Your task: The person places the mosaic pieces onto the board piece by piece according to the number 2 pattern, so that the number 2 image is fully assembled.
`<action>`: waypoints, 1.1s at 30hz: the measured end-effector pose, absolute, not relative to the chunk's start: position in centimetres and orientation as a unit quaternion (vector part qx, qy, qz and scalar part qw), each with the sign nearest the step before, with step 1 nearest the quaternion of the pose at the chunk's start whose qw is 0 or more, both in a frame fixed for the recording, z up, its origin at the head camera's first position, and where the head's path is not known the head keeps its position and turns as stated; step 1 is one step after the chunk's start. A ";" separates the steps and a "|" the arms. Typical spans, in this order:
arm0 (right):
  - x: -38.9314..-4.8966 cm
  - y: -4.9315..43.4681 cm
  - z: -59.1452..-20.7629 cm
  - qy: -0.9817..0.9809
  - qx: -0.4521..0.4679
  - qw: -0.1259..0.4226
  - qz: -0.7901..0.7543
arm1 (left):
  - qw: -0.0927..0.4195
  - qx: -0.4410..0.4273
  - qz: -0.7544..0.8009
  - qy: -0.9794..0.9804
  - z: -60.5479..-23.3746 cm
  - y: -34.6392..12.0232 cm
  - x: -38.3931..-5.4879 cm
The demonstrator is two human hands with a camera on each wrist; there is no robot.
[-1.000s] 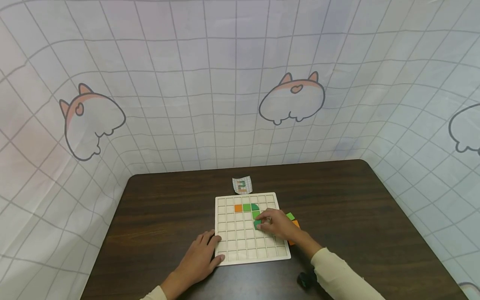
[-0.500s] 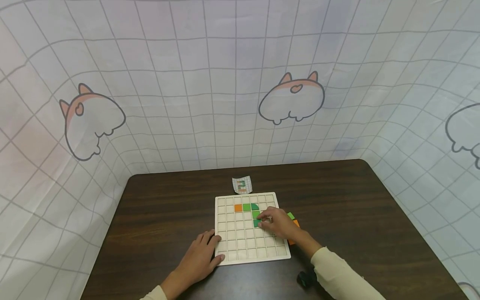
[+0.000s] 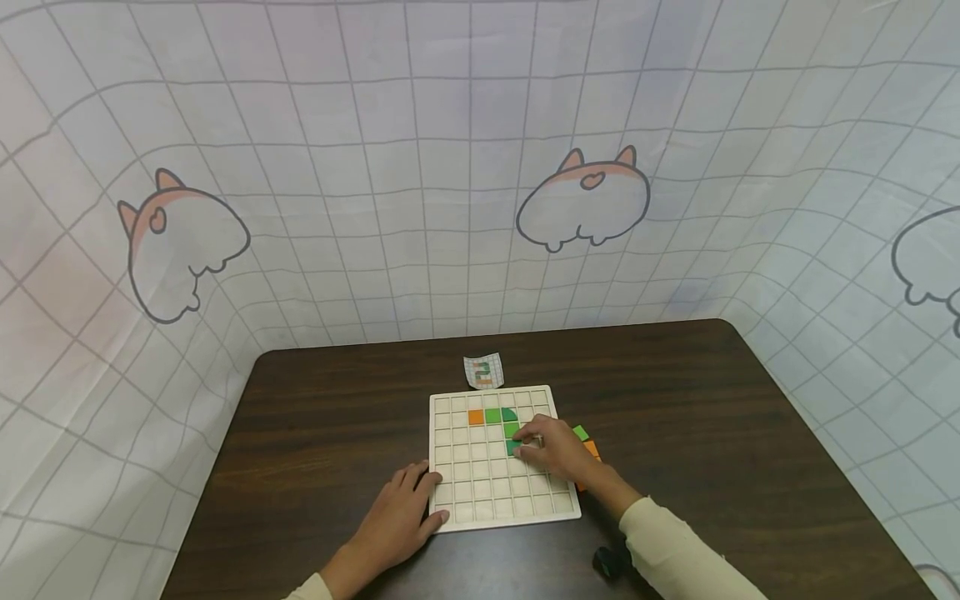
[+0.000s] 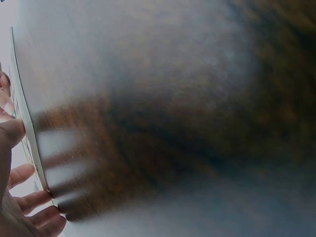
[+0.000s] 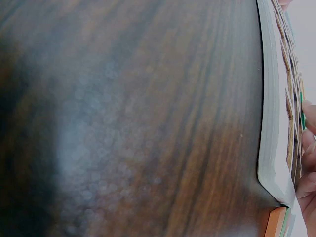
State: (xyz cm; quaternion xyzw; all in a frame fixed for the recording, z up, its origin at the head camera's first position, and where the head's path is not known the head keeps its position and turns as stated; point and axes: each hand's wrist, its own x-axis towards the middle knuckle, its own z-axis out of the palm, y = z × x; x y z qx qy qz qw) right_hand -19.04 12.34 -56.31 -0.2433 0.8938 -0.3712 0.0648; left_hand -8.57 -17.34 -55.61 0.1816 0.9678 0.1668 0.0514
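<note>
A cream square grid board (image 3: 472,492) lies on the dark wooden table. My left hand (image 3: 399,510) rests at its lower left side, fingers spread along the edge and thumb on the front corner; the left wrist view shows the fingertips along the board's edge (image 4: 30,133). Over the right half of the board, my right hand (image 3: 557,448) pinches a dark green tile (image 3: 512,447) between thumb and curled fingers, at a grid cell just below a light green tile (image 3: 512,430). Above these run an orange tile (image 3: 476,417), a light green tile (image 3: 492,415) and a rounded dark green tile (image 3: 509,413).
Loose tiles lie beside the board's right edge, among them a light green one (image 3: 581,432) and an orange one (image 3: 592,449), partly behind my right hand. A small printed paper (image 3: 483,372) lies behind the board. A black object (image 3: 607,563) sits by the right sleeve.
The dark green tile has settled squarely into line below the light green one, with small shifts of my right fingers. My left hand stays in place.
</note>
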 end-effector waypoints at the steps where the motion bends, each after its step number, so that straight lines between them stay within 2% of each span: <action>1: -19.0 12.3 -56.3 0.894 -0.244 0.063 -0.371 | 0.051 0.182 0.167 0.968 -55.6 -17.4 -8.6; 33: -19.0 12.4 -56.6 0.898 -0.248 0.051 -0.360 | 0.064 0.177 0.159 0.969 -55.6 -17.2 -8.7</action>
